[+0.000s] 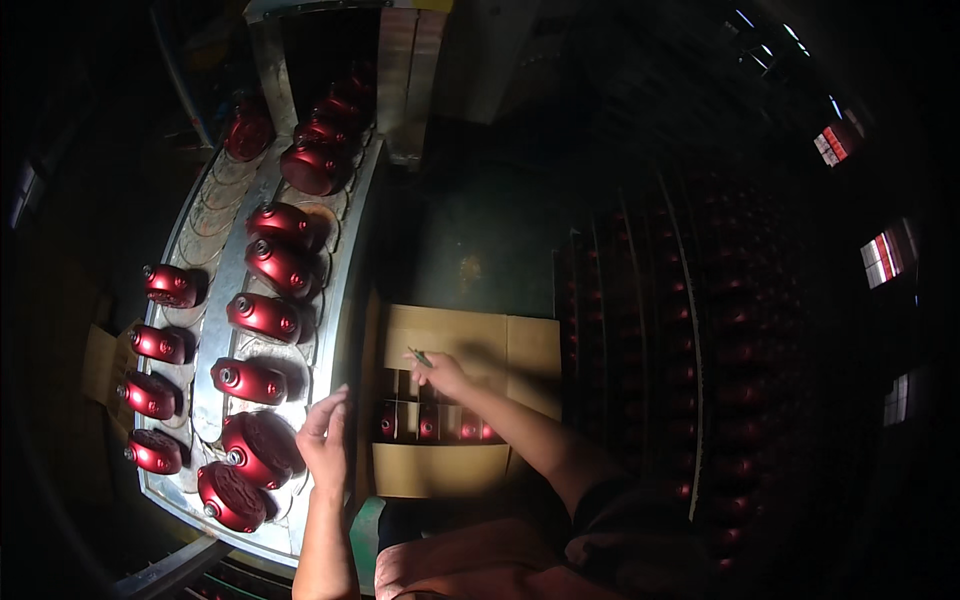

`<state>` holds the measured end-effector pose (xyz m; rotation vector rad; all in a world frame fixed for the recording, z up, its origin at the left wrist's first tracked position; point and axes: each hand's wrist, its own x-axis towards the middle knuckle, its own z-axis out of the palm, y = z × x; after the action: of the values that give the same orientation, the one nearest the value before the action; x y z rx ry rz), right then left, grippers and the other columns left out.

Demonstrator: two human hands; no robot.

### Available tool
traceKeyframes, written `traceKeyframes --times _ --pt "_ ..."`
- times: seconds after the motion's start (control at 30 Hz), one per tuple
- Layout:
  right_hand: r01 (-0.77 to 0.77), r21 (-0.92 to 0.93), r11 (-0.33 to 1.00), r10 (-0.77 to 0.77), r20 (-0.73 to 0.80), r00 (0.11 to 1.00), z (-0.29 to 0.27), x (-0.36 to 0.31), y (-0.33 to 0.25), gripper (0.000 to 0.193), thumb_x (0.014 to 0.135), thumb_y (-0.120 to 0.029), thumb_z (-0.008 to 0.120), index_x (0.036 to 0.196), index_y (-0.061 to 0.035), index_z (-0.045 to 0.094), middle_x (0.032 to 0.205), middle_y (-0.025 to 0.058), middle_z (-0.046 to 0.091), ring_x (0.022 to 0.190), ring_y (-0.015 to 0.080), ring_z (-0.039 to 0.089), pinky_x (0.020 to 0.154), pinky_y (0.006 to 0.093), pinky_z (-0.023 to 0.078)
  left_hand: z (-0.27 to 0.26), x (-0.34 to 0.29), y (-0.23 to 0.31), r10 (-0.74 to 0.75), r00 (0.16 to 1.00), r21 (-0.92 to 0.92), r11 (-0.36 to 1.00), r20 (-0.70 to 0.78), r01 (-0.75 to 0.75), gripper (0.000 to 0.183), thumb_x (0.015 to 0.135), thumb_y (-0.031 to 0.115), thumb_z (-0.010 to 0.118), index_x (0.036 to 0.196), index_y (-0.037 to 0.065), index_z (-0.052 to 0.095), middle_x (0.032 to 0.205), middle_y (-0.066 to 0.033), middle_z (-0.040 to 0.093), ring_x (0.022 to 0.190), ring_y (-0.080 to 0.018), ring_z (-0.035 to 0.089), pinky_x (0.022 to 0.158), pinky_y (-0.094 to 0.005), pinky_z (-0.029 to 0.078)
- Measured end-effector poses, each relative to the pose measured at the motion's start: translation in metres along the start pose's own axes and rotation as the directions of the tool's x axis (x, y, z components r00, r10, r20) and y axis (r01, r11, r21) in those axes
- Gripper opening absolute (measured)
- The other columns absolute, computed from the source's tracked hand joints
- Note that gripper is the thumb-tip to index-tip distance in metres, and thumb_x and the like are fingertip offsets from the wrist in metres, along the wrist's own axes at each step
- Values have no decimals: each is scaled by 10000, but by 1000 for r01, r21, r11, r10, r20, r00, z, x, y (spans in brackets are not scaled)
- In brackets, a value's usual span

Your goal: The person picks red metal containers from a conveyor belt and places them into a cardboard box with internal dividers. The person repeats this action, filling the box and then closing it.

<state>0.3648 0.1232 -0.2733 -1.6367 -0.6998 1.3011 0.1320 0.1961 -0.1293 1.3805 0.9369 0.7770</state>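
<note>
My left hand (324, 445) is held beside the conveyor's near edge, palm empty, its fingers loosely bent and apart. The closest red bottle (262, 450) lies tilted just left of it, not touching. Another tilted red bottle (232, 497) rests nearer to me. My right hand (440, 376) is over an open cardboard box (440, 470), pinching a small, slim dark object (420, 357) whose kind I cannot make out. Below that hand, several red bottles (429, 425) sit in the divided compartments of the box; the wrist and forearm cover part of them.
On the left, a metal conveyor (213, 370) carries two rows of glossy red, rounded bottles out of a metal housing (402, 90). To the right stand many red pieces in dark stacked rows (640, 350). Another cardboard box (100, 365) is beyond the conveyor's left side.
</note>
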Motion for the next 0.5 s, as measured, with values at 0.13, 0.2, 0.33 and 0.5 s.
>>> traceKeyframes --times 0.13,0.2,0.33,0.5 --pt "-288 -647 706 333 -56 941 -23 -74 210 346 956 -304 506 1220 -112 619 1018 145 679 962 296 650 838 423 494 58 -72 -120 -519 841 214 848 149 485 282 881 -29 620 1161 -54 597 1085 -117 676 1036 -167 636 915 -284 494" --pt "-313 -694 649 349 -95 932 -42 -84 290 357 945 -350 479 1187 -137 632 1130 165 647 1119 352 584 911 449 466 79 -90 -185 -492 833 215 868 253 448 308 900 -8 604 1202 -50 563 1142 -90 649 1003 -140 613 824 -233 476" --pt "-166 -690 704 -29 -262 965 -35 -111 375 299 857 -175 559 1137 -100 634 1174 162 606 1090 308 585 963 395 459 99 -94 -289 -585 785 473 761 205 443 250 919 23 588 1166 -11 595 1125 -90 666 1034 -136 614 909 -266 464" --pt "-322 -717 619 375 -91 923 -40 -117 346 274 865 -350 526 917 -143 698 889 145 679 864 328 656 807 456 505 106 -54 -351 -556 812 764 598 178 242 316 897 151 602 1192 38 604 1143 -151 660 1086 -279 625 925 -335 479"
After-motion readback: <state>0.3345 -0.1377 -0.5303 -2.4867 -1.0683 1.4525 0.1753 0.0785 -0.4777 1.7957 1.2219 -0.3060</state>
